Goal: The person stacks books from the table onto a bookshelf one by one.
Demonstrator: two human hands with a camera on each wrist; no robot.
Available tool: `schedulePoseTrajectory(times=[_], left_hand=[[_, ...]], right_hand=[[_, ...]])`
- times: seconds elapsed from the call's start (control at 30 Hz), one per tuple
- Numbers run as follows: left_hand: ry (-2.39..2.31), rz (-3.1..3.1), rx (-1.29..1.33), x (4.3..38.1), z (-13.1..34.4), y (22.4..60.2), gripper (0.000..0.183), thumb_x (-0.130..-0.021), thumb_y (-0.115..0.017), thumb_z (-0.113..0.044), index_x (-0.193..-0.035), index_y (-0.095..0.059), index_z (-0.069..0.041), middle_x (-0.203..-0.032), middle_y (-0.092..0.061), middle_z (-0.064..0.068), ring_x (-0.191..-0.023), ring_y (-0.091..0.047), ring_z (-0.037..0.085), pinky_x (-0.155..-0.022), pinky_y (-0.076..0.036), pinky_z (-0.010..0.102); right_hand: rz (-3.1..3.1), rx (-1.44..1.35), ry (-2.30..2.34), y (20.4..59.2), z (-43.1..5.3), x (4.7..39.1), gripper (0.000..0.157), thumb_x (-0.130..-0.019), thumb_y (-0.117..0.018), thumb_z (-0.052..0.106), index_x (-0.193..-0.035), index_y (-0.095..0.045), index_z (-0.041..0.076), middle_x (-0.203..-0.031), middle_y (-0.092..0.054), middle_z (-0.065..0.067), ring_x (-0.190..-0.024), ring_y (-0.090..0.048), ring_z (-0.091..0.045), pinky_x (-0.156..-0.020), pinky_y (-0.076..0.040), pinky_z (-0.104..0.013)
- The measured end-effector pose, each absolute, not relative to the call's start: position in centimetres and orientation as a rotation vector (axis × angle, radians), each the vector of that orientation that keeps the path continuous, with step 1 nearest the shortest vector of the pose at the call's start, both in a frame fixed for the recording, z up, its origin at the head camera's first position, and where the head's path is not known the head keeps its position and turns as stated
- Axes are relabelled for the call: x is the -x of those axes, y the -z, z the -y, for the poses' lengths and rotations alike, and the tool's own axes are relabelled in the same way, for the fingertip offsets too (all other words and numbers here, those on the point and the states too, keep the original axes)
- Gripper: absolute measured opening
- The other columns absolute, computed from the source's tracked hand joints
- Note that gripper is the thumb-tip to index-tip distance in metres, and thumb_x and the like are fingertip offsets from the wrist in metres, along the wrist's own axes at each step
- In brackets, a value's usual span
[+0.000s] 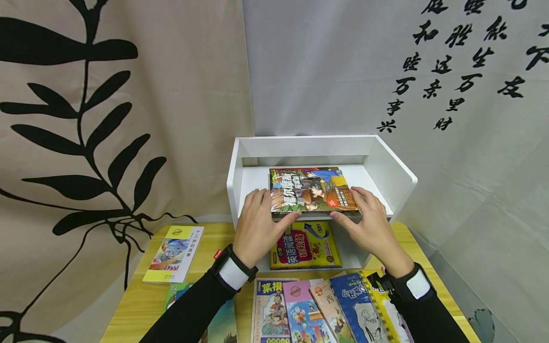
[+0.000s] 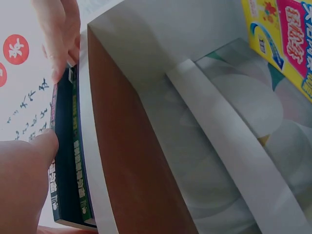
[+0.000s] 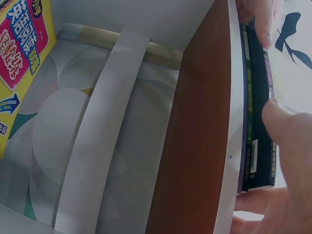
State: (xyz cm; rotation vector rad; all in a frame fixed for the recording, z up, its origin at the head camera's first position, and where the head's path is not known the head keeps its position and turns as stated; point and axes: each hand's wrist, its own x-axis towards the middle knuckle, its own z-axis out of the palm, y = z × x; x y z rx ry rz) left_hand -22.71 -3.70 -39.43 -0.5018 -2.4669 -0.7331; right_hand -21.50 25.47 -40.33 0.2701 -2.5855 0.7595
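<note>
Two or more stacked books lie on the upper level of a white shelf [image 1: 390, 164]; the top one is a colourful comic-style book [image 1: 310, 188]. My left hand [image 1: 259, 231] holds the stack at its left end, thumb along the front edge. At the opposite end my right hand [image 1: 375, 228] holds it the same way, its thumb on the spine side. Dark book spines [image 2: 68, 161] show between both thumbs in the left wrist view. Below, on the lower level, rests a yellow book [image 1: 306, 245].
A yellow-and-white book [image 1: 173, 252] lies left of the shelf on the wooden table [image 1: 128, 305]. Several books, including a blue one [image 1: 358, 305] and a pink one [image 1: 306, 309], overlap along the front. Curtains hang behind the shelf.
</note>
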Motion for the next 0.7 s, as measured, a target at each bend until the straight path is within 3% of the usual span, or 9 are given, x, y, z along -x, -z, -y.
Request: schedulePoseTrajectory(times=[0.7], left_hand=[[0.695,2.517,0.455,24.5,3.4,39.1,0.096,-0.086,-0.066,-0.076,-0.136,-0.066,0.006,-0.140,-0.066,0.025,-0.137,-0.054,0.040,-0.117,-0.045,0.052]], right_hand=[[2.587,-0.241,-0.724,39.5,-25.2,22.8,0.094,-0.093,-0.071,0.060,-0.153,-0.048,-0.008,-0.161,-0.041,-0.031,-0.147,-0.033,-0.058,-0.120,-0.020,-0.072]])
